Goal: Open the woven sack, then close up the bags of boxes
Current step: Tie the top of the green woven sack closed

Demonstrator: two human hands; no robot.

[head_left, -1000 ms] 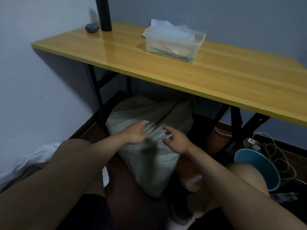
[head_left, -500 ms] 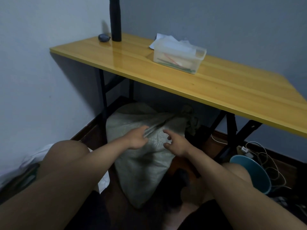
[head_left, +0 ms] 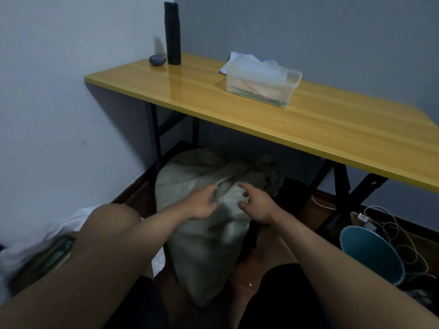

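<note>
A full grey-green woven sack (head_left: 204, 252) lies on the floor between my knees, half under the yellow table (head_left: 332, 129). Its bunched neck (head_left: 266, 167) points away from me under the tabletop. My left hand (head_left: 202, 205) sits on top of the sack and pinches a raised fold of the fabric between fingers and thumb. Just to its right, my right hand (head_left: 257, 206) hovers over the sack with fingers spread and loosely bent, holding nothing. No bags of boxes are visible.
Black table legs (head_left: 155, 136) stand left and right of the sack. The tabletop holds a clear plastic box (head_left: 261, 86), a black bottle (head_left: 172, 34) and a small dark object (head_left: 156, 60). A teal bucket (head_left: 373, 255) and cables (head_left: 392, 229) are at right, white cloth (head_left: 64, 224) at left.
The view has tilted up and shifted, so more of the tabletop and the sack's bunched neck now show. Both hands stay on top of the sack, the left closing on a fold.
</note>
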